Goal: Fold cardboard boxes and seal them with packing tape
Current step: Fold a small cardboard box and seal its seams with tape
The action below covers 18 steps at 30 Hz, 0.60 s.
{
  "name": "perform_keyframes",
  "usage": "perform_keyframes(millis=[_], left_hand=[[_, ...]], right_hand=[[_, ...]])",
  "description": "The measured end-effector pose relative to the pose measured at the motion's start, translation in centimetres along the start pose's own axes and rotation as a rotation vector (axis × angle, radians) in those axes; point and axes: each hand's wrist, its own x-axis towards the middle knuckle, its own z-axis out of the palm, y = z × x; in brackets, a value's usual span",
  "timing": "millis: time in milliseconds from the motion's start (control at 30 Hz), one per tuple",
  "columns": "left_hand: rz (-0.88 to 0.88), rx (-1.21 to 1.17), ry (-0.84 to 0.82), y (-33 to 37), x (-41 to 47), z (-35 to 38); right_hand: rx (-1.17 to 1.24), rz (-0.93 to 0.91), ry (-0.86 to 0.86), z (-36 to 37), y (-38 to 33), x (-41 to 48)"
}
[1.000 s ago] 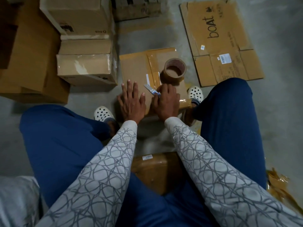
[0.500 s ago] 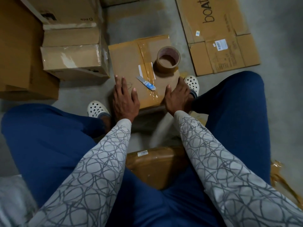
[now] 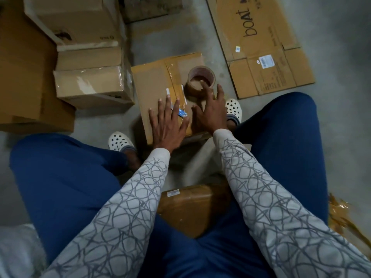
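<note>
A closed cardboard box (image 3: 152, 85) sits on the floor between my feet, with tape along its top seam. A brown roll of packing tape (image 3: 201, 80) stands on its right side. A small blue-handled cutter (image 3: 182, 113) lies on the box top. My left hand (image 3: 168, 123) lies flat on the box with straight, spread fingers, partly over the cutter. My right hand (image 3: 210, 109) has its fingers spread and extended over the roll's near side, one fingertip over the core; I cannot tell if it touches.
Taped boxes (image 3: 90, 81) are stacked at the left, with a larger box (image 3: 76, 19) behind. A flattened "boat" carton (image 3: 261, 45) lies at the right. Another taped box (image 3: 192, 207) sits between my knees. Crumpled tape (image 3: 341, 215) lies at the right edge.
My right hand has left the box's near right corner and moved forward to the tape roll. My left hand has slid right over the cutter. The cutter was let go a second ago.
</note>
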Motion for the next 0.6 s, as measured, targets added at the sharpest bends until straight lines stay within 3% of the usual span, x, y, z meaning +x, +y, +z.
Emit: perform_keyframes(millis=[167, 267, 367, 433, 600], left_hand=[[-0.110, 0.026, 0.106, -0.7, -0.8, 0.5], [-0.531, -0.240, 0.217, -1.5, 0.6, -0.7], [-0.917, -0.579, 0.118, -2.8, 1.9, -2.0], [-0.972, -0.619, 0.059, -3.2, 1.9, -2.3], [-0.916, -0.570, 0.119, -3.6, 1.9, -2.2]], right_hand=[[0.209, 0.076, 0.061, 1.8, 1.2, -2.0], [0.383, 0.230, 0.003, 1.5, 1.2, -1.2], [0.415, 0.368, -0.189, 0.9, 1.4, 0.1], [0.424, 0.399, -0.222, 0.9, 1.6, 0.6], [0.495, 0.367, -0.182, 0.6, 1.5, 1.0]])
